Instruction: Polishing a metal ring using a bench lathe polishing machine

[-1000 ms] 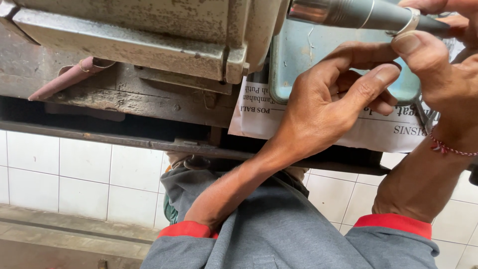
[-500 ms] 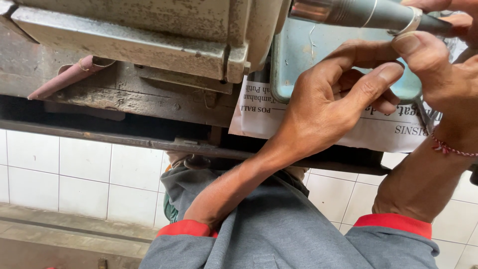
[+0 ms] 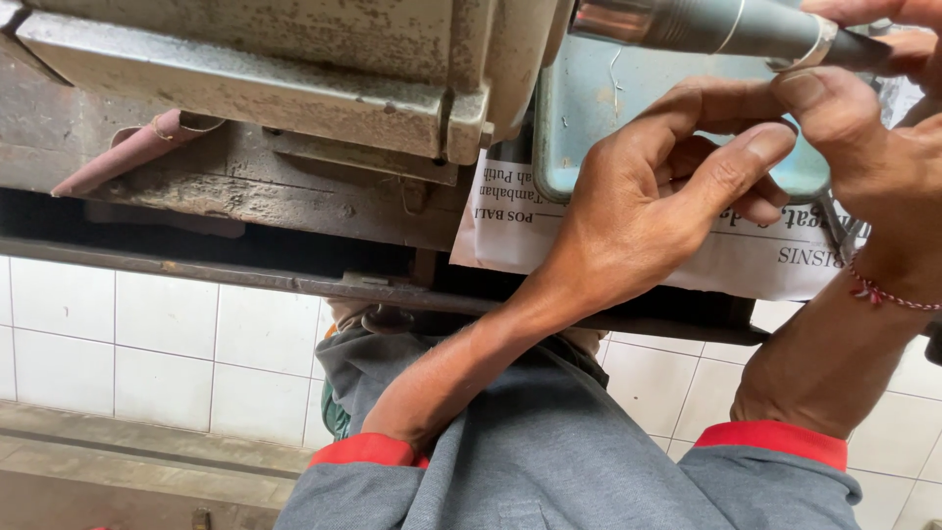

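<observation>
The left hand (image 3: 648,211) is reaching up across the middle of the view, its fingers curled and bunched together against the lower edge of a pale blue-green metal plate (image 3: 599,118), with the thumb stretched out toward the right. Whether those fingers are pinching anything small is hard to make out, since they are folding over their own tips. The right hand (image 3: 863,147) is sitting at the right edge, partly cut off by the frame, its thumb pressing close to the left thumb so that the two hands are working together, nearly touching. Above them a grey-green cylindrical tool (image 3: 706,25) with a shiny metal end is lying across the top; the right hand's fingers seem to be wrapping its dark far end, though that grip is running out of view. Under the plate a sheet of newspaper (image 3: 746,260) is lying, half covered by the left hand. To the left a worn, grimy metal machine body (image 3: 255,69) is filling the upper frame. A red thread bracelet (image 3: 883,294) is circling the right wrist. White wall tiles (image 3: 147,344) are showing below
</observation>
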